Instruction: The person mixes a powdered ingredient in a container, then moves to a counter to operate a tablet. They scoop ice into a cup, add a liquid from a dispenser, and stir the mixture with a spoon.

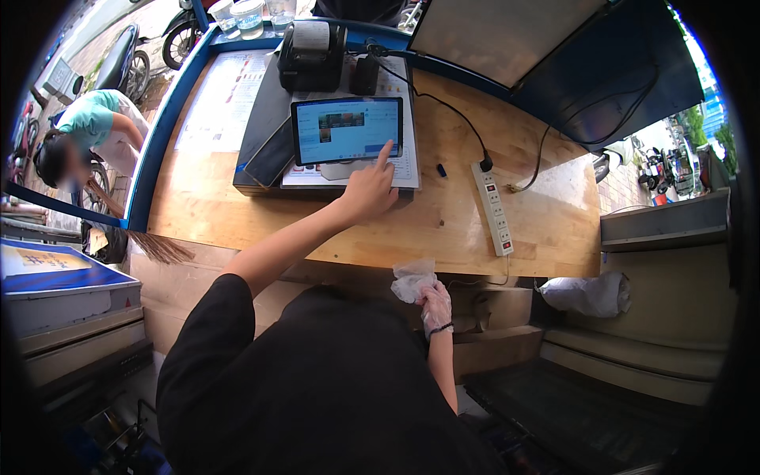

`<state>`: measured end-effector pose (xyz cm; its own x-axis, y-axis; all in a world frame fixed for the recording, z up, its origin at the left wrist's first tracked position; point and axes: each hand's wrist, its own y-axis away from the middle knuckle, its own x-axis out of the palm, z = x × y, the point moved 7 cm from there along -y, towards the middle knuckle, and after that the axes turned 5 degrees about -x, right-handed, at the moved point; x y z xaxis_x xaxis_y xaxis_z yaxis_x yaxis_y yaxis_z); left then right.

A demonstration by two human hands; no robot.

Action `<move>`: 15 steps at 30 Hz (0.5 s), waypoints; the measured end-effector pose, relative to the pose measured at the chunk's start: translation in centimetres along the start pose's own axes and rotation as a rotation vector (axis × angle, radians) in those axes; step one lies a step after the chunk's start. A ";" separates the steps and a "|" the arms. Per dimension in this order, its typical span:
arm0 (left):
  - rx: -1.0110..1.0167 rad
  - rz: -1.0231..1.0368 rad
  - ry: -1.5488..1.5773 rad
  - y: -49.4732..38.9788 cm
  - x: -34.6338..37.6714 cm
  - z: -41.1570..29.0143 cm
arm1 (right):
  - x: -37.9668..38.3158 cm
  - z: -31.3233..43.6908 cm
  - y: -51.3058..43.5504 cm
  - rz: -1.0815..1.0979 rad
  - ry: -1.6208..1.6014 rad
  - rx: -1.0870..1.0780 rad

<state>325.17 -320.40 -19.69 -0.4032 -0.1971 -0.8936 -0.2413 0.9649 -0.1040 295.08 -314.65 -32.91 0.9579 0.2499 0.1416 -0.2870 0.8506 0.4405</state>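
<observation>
My bare left hand (369, 189) reaches over the counter with its index finger stretched out. That fingertip is at the lower right of a lit tablet (338, 133), touching it or just above it. The tablet leans on a small stand (343, 170) and its screen shows writing and small pictures. At the counter's front edge, my right hand (436, 303) wears a clear plastic glove and a dark bracelet. Its fingers are closed on a crumpled clear plastic glove or bag (414, 280). A dark phone (270, 157) lies left of the tablet.
A receipt printer (312, 59) stands behind the tablet. A white power strip (491, 208) with a plugged-in black cable lies on the wooden counter (297, 228). Plastic cups (247, 18) stand on the back ledge. Outside at left, a person (98, 127) bends with a broom (157, 246).
</observation>
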 end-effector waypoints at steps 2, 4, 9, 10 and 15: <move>-0.003 -0.042 0.021 -0.1 -0.6 0.3 | 0.1 0.1 0.1 0.013 -0.005 -0.005; -0.023 -0.058 0.040 0.1 -1.4 0.6 | 0.5 -0.1 0.1 0.032 -0.016 -0.007; -0.050 -0.116 0.075 0.3 -2.8 2.4 | 0.7 -0.5 0.1 0.028 0.000 -0.004; -0.072 -0.128 0.060 -0.1 -3.1 2.7 | 0.7 -0.6 0.1 0.038 0.000 -0.002; -0.115 -0.168 0.011 -2.8 -4.5 3.9 | 1.0 -1.0 -0.3 0.033 0.071 0.029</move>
<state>331.14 -321.55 -17.09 -0.3585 -0.3562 -0.8629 -0.4048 0.8922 -0.2001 296.17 -314.17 -33.81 0.9459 0.3106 0.0942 -0.3179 0.8280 0.4619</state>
